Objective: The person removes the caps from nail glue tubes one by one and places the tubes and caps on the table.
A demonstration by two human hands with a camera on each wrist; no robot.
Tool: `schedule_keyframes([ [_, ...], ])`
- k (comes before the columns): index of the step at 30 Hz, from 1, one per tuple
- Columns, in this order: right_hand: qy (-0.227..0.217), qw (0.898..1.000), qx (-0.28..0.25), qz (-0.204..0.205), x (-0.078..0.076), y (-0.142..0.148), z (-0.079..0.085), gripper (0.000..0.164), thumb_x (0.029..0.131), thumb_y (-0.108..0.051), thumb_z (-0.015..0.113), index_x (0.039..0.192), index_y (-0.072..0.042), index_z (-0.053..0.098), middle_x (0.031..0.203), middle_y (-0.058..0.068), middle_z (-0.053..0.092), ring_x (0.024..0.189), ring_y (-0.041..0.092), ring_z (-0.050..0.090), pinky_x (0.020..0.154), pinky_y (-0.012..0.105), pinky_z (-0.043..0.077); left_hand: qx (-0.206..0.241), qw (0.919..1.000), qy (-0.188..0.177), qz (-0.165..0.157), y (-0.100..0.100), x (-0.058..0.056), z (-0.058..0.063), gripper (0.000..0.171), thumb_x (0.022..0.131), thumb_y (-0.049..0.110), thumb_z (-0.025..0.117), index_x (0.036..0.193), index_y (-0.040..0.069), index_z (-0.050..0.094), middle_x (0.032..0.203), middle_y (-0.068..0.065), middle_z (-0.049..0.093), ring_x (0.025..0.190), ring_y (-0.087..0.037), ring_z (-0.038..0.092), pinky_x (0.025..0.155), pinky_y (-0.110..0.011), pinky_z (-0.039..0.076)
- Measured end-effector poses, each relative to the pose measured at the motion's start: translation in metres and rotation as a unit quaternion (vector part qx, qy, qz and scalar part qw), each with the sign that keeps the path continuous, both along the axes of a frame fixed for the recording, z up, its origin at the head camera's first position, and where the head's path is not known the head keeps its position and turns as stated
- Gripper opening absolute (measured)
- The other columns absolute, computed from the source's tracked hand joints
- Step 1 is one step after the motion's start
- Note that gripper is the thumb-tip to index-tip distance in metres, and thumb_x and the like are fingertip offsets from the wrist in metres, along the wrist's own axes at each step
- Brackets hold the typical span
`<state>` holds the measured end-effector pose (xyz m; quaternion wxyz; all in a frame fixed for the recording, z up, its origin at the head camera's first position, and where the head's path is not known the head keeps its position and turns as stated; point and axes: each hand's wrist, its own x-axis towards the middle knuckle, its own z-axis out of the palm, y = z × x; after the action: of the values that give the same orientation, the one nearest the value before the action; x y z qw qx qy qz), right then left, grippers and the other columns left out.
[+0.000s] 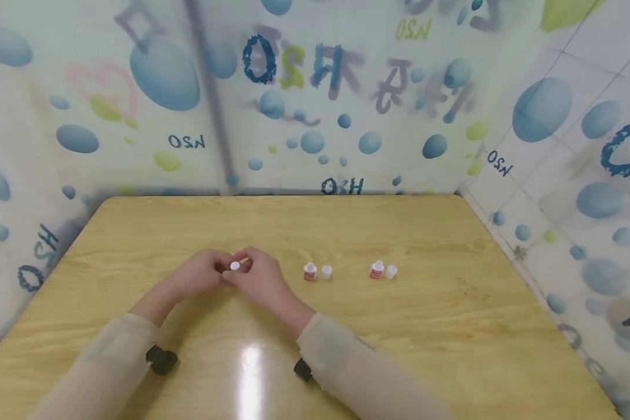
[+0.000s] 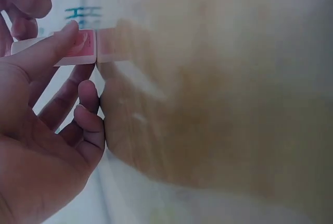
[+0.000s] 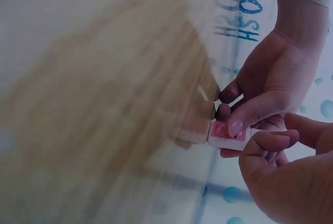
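Observation:
A small white bottle with a red-pink label (image 2: 86,49) stands upright on the tabletop between both hands. My left hand (image 1: 202,275) grips its body, the thumb lying across the label, as the left wrist view shows. Curled around the bottle's white top (image 1: 234,266) are the thumb and fingers of my right hand (image 1: 258,279). In the right wrist view those fingers cover most of the cap, while the lower body of the bottle (image 3: 217,141) shows beyond them.
To the right, a white bottle with a red label (image 1: 310,272) stands beside a small white cup (image 1: 327,272). Farther right is another such pair, a bottle (image 1: 376,270) and a cup (image 1: 391,272). Patterned walls border the wooden table (image 1: 273,224) at the back and sides.

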<state>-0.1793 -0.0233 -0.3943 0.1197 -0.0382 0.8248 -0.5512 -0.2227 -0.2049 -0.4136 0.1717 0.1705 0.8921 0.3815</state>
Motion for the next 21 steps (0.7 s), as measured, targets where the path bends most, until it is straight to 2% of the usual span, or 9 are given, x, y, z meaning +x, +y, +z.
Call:
schedule_keyframes([
  [5, 0.009, 0.999, 0.038, 0.015, 0.004, 0.004, 0.005, 0.017, 0.098, -0.023, 0.079, 0.111, -0.014, 0.072, 0.085, -0.002, 0.062, 0.072, 0.011, 0.054, 0.062, 0.023, 0.044, 0.002, 0.9999, 0.016, 0.001, 0.004, 0.009, 0.004, 0.011, 0.091, 0.009, 0.079, 0.102, 0.006, 0.080, 0.098, -0.005, 0.076, 0.086, -0.017, 0.058, 0.075, -0.028, 0.049],
  [10, 0.007, 0.999, 0.049, 0.020, 0.002, 0.004, 0.002, 0.017, 0.097, -0.022, 0.080, 0.108, -0.014, 0.071, 0.085, -0.003, 0.064, 0.073, 0.010, 0.056, 0.063, 0.022, 0.046, -0.006, 0.9998, 0.021, -0.004, 0.003, 0.009, 0.000, 0.012, 0.092, 0.009, 0.080, 0.103, 0.005, 0.080, 0.095, -0.005, 0.078, 0.084, -0.016, 0.058, 0.074, -0.027, 0.049],
  [12, 0.019, 0.997, 0.076, 0.028, -0.001, 0.002, 0.000, 0.017, 0.098, -0.023, 0.079, 0.108, -0.012, 0.070, 0.084, -0.003, 0.066, 0.071, 0.009, 0.057, 0.062, 0.021, 0.046, -0.004, 0.9997, 0.021, -0.005, 0.002, 0.008, -0.001, 0.012, 0.091, 0.009, 0.080, 0.103, 0.004, 0.080, 0.095, -0.005, 0.079, 0.083, -0.016, 0.058, 0.073, -0.027, 0.049],
  [14, 0.049, 0.988, 0.136, 0.045, -0.003, -0.001, 0.000, 0.018, 0.100, -0.026, 0.076, 0.107, -0.011, 0.069, 0.082, -0.003, 0.066, 0.069, 0.009, 0.056, 0.061, 0.020, 0.046, 0.000, 0.9996, 0.027, -0.004, 0.002, 0.007, -0.002, 0.013, 0.090, 0.006, 0.079, 0.103, 0.004, 0.081, 0.095, -0.006, 0.080, 0.083, -0.015, 0.059, 0.073, -0.028, 0.050],
  [17, 0.111, 0.959, 0.252, 0.074, -0.007, -0.006, 0.002, 0.024, 0.104, -0.032, 0.070, 0.105, -0.009, 0.067, 0.081, -0.002, 0.065, 0.067, 0.009, 0.056, 0.060, 0.020, 0.046, -0.003, 0.9983, 0.058, -0.005, 0.002, 0.004, -0.003, 0.015, 0.086, 0.000, 0.076, 0.100, 0.003, 0.081, 0.097, -0.009, 0.081, 0.083, -0.013, 0.062, 0.074, -0.027, 0.052],
  [18, 0.125, 0.950, 0.275, 0.078, -0.008, -0.007, 0.002, 0.025, 0.105, -0.034, 0.069, 0.104, -0.009, 0.066, 0.081, -0.001, 0.065, 0.067, 0.009, 0.056, 0.059, 0.020, 0.045, -0.005, 0.9979, 0.065, -0.003, 0.003, 0.004, -0.004, 0.016, 0.085, -0.002, 0.075, 0.099, 0.003, 0.081, 0.098, -0.010, 0.081, 0.083, -0.013, 0.061, 0.074, -0.027, 0.052],
  [19, 0.133, 0.947, 0.284, 0.077, -0.009, -0.008, 0.003, 0.027, 0.105, -0.035, 0.069, 0.102, -0.009, 0.066, 0.081, -0.002, 0.064, 0.067, 0.009, 0.055, 0.059, 0.020, 0.045, -0.007, 0.9976, 0.069, -0.001, 0.003, 0.003, -0.004, 0.016, 0.085, -0.003, 0.074, 0.098, 0.004, 0.081, 0.098, -0.010, 0.080, 0.083, -0.013, 0.062, 0.075, -0.027, 0.052],
  [20, 0.130, 0.949, 0.279, 0.072, -0.009, -0.008, 0.003, 0.027, 0.105, -0.036, 0.070, 0.101, -0.009, 0.065, 0.081, -0.002, 0.063, 0.067, 0.009, 0.055, 0.059, 0.020, 0.045, -0.009, 0.9974, 0.071, 0.000, 0.003, 0.002, -0.004, 0.016, 0.085, -0.002, 0.075, 0.097, 0.004, 0.082, 0.098, -0.010, 0.080, 0.083, -0.013, 0.062, 0.075, -0.027, 0.052],
  [21, 0.121, 0.955, 0.262, 0.065, -0.010, -0.008, 0.002, 0.027, 0.104, -0.035, 0.071, 0.098, -0.010, 0.065, 0.080, -0.002, 0.063, 0.066, 0.009, 0.054, 0.058, 0.020, 0.044, -0.010, 0.9975, 0.070, 0.000, 0.003, 0.002, -0.004, 0.014, 0.085, -0.001, 0.076, 0.097, 0.004, 0.081, 0.097, -0.010, 0.080, 0.082, -0.014, 0.061, 0.074, -0.027, 0.051],
])
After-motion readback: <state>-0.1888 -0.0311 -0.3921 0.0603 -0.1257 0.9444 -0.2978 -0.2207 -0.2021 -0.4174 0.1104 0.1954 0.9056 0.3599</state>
